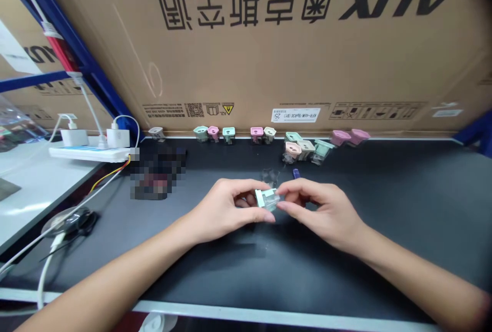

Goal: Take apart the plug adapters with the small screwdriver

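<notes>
Both of my hands meet over the middle of a black table (384,209). My left hand (226,209) is closed around a small mint-green and clear plastic block (267,199), thumb and fingers pinching it. My right hand (319,209) pinches the same block from its right side with its fingertips. Just behind my hands lie a clear plastic piece (270,174) and a small blue part (295,172) on the table.
Several small pastel blocks (303,148) in mint, pink and cream stand in a row along the table's back edge, below a big cardboard box (269,40). At left a white power strip (90,153) with chargers and cables sits on a white surface.
</notes>
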The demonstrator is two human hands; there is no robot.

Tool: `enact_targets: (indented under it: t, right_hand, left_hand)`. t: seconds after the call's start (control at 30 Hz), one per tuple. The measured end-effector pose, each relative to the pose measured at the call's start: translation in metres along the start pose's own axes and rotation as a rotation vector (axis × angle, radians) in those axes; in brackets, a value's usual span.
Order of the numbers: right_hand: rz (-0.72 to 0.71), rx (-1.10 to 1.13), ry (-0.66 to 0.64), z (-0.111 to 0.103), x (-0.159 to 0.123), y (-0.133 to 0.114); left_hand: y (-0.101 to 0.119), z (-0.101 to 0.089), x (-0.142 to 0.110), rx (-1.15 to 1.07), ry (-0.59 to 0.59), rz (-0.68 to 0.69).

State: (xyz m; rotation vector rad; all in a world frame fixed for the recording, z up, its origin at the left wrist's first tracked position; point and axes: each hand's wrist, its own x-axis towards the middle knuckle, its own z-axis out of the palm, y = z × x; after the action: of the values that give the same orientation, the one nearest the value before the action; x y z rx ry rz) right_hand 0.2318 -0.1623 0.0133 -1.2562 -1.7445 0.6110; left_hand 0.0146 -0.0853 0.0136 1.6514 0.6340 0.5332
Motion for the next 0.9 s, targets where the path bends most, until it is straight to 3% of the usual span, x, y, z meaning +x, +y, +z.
enact_targets:
  t: [0.3,0.9]
  right_hand:
    - [0.047,-0.033,-0.016,0.003,-0.002,0.002]
    - [-0.182,-0.294,0.05,-0.007,-0.003,-0.008]
  left_hand:
    - [-0.004,0.001,0.001,0.089,0.026,0.026]
    - [0.012,0.005,-0.003,0.15,0.034,0.101]
